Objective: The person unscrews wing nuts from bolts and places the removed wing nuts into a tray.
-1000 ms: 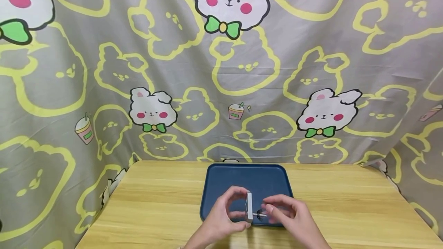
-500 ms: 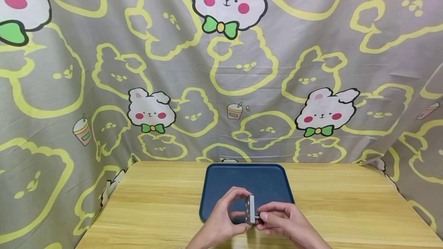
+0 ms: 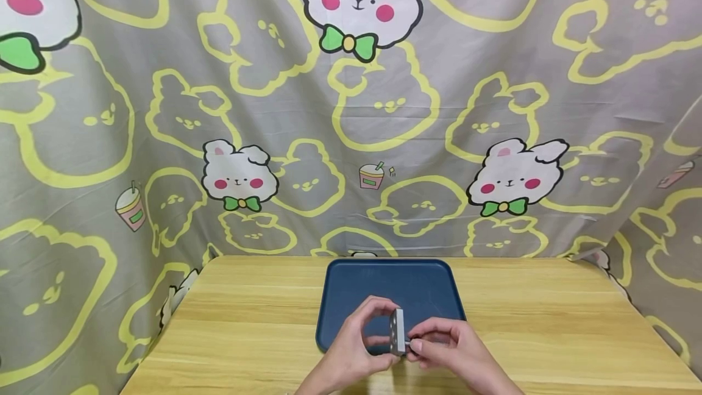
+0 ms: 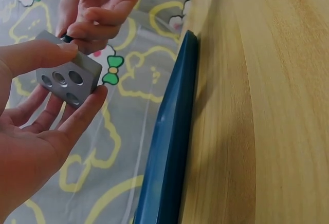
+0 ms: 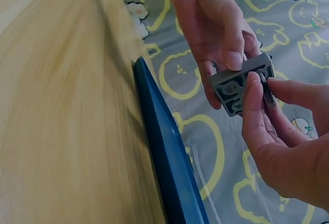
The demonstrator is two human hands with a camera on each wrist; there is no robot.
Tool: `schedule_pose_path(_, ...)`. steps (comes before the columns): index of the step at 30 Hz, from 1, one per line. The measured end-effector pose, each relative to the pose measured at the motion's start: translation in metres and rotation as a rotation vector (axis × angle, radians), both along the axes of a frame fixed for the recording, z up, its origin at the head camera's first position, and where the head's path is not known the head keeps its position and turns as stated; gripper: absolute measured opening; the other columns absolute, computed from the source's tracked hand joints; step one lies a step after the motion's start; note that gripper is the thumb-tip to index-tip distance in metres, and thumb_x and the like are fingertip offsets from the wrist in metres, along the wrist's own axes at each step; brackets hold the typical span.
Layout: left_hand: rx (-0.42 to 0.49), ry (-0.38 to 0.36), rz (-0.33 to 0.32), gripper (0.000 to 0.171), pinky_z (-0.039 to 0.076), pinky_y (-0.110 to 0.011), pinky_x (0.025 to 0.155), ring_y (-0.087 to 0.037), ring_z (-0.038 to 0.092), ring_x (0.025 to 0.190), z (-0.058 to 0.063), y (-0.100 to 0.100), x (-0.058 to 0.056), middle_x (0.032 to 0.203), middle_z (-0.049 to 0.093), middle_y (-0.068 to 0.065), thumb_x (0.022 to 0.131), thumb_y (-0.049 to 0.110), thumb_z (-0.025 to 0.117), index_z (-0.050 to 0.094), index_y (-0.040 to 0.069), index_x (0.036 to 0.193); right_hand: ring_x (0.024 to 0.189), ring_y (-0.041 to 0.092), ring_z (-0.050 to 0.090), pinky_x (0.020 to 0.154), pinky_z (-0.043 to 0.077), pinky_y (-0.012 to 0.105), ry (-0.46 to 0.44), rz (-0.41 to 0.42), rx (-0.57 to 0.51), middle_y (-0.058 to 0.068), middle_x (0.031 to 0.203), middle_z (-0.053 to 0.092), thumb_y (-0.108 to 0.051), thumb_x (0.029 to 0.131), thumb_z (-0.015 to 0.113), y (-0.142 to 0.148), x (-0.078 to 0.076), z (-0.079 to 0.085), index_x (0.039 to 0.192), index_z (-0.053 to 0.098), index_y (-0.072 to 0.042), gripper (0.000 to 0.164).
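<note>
My left hand (image 3: pixel 351 346) grips a grey metal block (image 3: pixel 400 331) by its edges, thumb on one side and fingers on the other. Round holes mark the block face (image 4: pixel 88 69) in the left wrist view; a recessed side shows in the right wrist view. A threaded screw (image 5: pixel 269 97) with a dark piece on it stands out from that recessed side. My right hand (image 3: pixel 452 346) pinches the screw between thumb and fingers, close against the block. The fingertips mostly hide the dark piece, so its shape cannot be told.
A dark blue tray (image 3: pixel 384 282) lies on the wooden table (image 3: pixel 258 316), behind and beneath my hands. A patterned grey curtain (image 3: pixel 307 120) hangs behind the table and along both sides.
My right hand has moved left toward the block, from loose fingers around the screw's end to a pinch on it. The left hand and block have shifted only slightly.
</note>
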State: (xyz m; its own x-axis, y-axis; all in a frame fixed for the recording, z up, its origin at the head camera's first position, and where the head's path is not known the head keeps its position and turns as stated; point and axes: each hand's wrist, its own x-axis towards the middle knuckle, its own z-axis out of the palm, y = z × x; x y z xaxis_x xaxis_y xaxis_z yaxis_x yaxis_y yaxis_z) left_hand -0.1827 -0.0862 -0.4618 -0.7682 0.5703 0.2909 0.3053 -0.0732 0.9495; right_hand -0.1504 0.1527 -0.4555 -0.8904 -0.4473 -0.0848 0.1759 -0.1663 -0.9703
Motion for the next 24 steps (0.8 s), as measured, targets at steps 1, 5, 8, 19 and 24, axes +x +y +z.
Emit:
schedule_pose_path(1, 0.002, -0.006, 0.000, 0.064, 0.060, -0.034, 0.089, -0.022, 0.055, 0.127, 0.000, 0.000, 0.000, 0.134, 0.052, -0.011, 0.079, -0.011, 0.080, 0.056, 0.011, 0.134, 0.094, 0.021, 0.075, 0.083, 0.062, 0.035, 0.031, -0.018, 0.020, 0.016, 0.104, 0.075, -0.010, 0.102, 0.064, -0.001, 0.001, 0.001, 0.118, 0.066, 0.011, 0.026)
schedule_pose_path(5, 0.015, -0.040, -0.001, 0.064, 0.060, -0.035, 0.089, -0.022, 0.054, 0.128, 0.000, 0.000, -0.001, 0.135, 0.053, -0.011, 0.079, -0.008, 0.081, 0.057, 0.012, 0.134, 0.092, 0.024, 0.075, 0.080, 0.063, 0.034, 0.153, -0.088, 0.110, 0.019, 0.103, 0.074, -0.010, 0.099, 0.068, -0.005, 0.004, 0.004, 0.115, 0.065, 0.015, 0.029)
schedule_pose_path(8, 0.020, -0.071, 0.001, 0.063, 0.060, -0.035, 0.089, -0.021, 0.054, 0.129, -0.001, -0.002, -0.001, 0.137, 0.054, -0.013, 0.080, -0.005, 0.082, 0.057, 0.013, 0.135, 0.090, 0.026, 0.075, 0.079, 0.062, 0.031, 0.229, -0.154, 0.193, 0.018, 0.103, 0.073, -0.012, 0.097, 0.072, -0.009, 0.007, 0.006, 0.112, 0.068, 0.011, 0.028)
schedule_pose_path(19, 0.093, -0.210, -0.040, 0.060, 0.059, -0.040, 0.091, -0.043, 0.049, 0.133, 0.001, -0.004, -0.003, 0.137, 0.055, -0.013, 0.083, -0.004, 0.079, 0.054, 0.001, 0.137, 0.085, 0.011, 0.070, 0.073, 0.059, 0.019, 1.177, -0.379, 0.400, 0.000, 0.101, 0.072, -0.013, 0.096, 0.074, -0.022, 0.009, -0.004, 0.107, 0.074, -0.017, 0.012)
schedule_pose_path(24, 0.108, -0.273, -0.050, 0.061, 0.059, -0.040, 0.092, -0.040, 0.051, 0.132, 0.005, -0.004, -0.003, 0.136, 0.057, -0.013, 0.082, -0.005, 0.079, 0.053, -0.001, 0.138, 0.086, 0.015, 0.070, 0.079, 0.057, 0.016, 1.547, -0.439, 0.473, 0.006, 0.104, 0.071, -0.023, 0.105, 0.061, -0.022, 0.004, -0.005, 0.104, 0.076, -0.011, 0.019)
